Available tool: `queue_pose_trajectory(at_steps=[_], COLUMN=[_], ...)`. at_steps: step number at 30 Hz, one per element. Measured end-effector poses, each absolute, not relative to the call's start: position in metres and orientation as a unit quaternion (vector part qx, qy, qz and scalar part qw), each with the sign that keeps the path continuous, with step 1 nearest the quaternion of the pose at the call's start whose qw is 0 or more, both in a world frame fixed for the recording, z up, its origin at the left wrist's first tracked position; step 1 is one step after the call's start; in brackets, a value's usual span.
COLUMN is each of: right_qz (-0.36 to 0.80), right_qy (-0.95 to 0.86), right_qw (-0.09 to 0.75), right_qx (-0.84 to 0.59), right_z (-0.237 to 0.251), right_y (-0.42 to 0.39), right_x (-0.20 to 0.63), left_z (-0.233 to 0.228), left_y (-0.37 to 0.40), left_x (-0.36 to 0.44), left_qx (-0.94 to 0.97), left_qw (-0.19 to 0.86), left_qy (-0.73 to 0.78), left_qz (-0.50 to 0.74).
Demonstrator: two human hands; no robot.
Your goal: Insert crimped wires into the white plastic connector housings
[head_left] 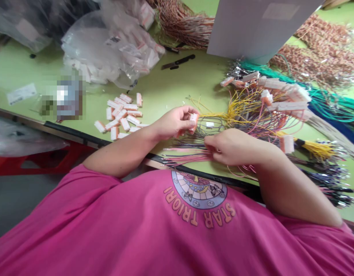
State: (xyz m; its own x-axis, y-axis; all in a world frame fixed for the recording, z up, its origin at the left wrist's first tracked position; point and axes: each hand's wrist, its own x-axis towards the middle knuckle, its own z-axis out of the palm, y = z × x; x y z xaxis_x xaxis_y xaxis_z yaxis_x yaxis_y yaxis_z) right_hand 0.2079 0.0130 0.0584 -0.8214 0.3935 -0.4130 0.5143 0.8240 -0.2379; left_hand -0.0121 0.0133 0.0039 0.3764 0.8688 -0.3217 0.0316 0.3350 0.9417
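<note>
Left hand [177, 122] is curled shut around a small white connector housing [193, 119], pinched at the fingertips, held just above the green tabletop [177, 86] near the front edge. Right hand [227, 146] sits just right of and nearer than the left, close but not touching it — fingers closed on a bunch of pink wires [185, 157] that run left from the hand and lie flat along the tabletop edge. The exact wire being pinched can't be made out; the fingertips are hidden behind the knuckles. Grey-dark wires [191, 143] lie between the two hands, fanned out leftward. Yellow wires [223, 111] run from the connector housing area off to the right into a tangled harness pile [269, 103] with more white housings on it. Loose pile of white connectors [122, 115] sits on the tabletop left of the left hand, well apart from it. Farther back on the left — clear plastic bags [107, 46] of more parts. A black-handled tool [178, 61] lies on the far tabletop. Teal wire bundle [326, 101] far right, and a white box [257, 27] stands at the far side.
</note>
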Motion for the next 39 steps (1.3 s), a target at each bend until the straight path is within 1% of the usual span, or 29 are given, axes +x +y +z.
queue_pose_trajectory(at_steps=[4, 6, 9, 11, 13, 15, 19, 21, 23, 27, 31, 36, 39], right_qz=[-0.274, -0.343, -0.433, -0.446, -0.398, -0.313, -0.162, -0.115, -0.090, -0.057, -0.045, -0.053, -0.090], right_qy=[0.929, 0.915, 0.886, 0.873, 0.880, 0.896, 0.916, 0.912, 0.905, 0.897, 0.907, 0.897, 0.895], right_qw=[0.110, 0.049, -0.066, -0.134, -0.168, -0.149, -0.013, 0.043, 0.075, 0.091, 0.071, 0.081, 0.057], right_qx=[0.224, 0.206, 0.149, 0.144, 0.198, 0.278, 0.367, 0.391, 0.409, 0.428, 0.413, 0.432, 0.434], right_z=[0.052, 0.050, 0.051, 0.051, 0.051, 0.050, 0.054, 0.058, 0.059, 0.059, 0.058, 0.056, 0.048], right_y=[0.002, -0.006, -0.015, -0.015, -0.009, -0.001, 0.010, 0.010, 0.007, 0.004, 0.003, 0.003, 0.004], right_x=[0.195, 0.190, 0.189, 0.192, 0.198, 0.204, 0.209, 0.209, 0.207, 0.204, 0.201, 0.198, 0.197], left_z=[0.004, 0.004, 0.003, 0.002, 0.001, 0.000, 0.000, 0.001, 0.001, 0.001, 0.001, 0.002, 0.001], left_y=[0.012, 0.012, 0.011, 0.011, 0.010, 0.011, 0.012, 0.013, 0.013, 0.013, 0.013, 0.011, 0.009], left_x=[-0.013, -0.013, -0.012, -0.012, -0.013, -0.013, -0.014, -0.014, -0.014, -0.014, -0.014, -0.011, -0.006], left_qx=[0.477, 0.471, 0.461, 0.453, 0.445, 0.443, 0.451, 0.448, 0.443, 0.442, 0.439, 0.436, 0.440], left_qw=[0.689, 0.702, 0.722, 0.731, 0.737, 0.738, 0.731, 0.734, 0.738, 0.739, 0.736, 0.730, 0.710], left_qy=[0.451, 0.439, 0.419, 0.414, 0.411, 0.408, 0.410, 0.408, 0.405, 0.405, 0.408, 0.407, 0.416], left_qz=[0.308, 0.305, 0.299, 0.298, 0.301, 0.306, 0.306, 0.307, 0.307, 0.308, 0.314, 0.333, 0.360])
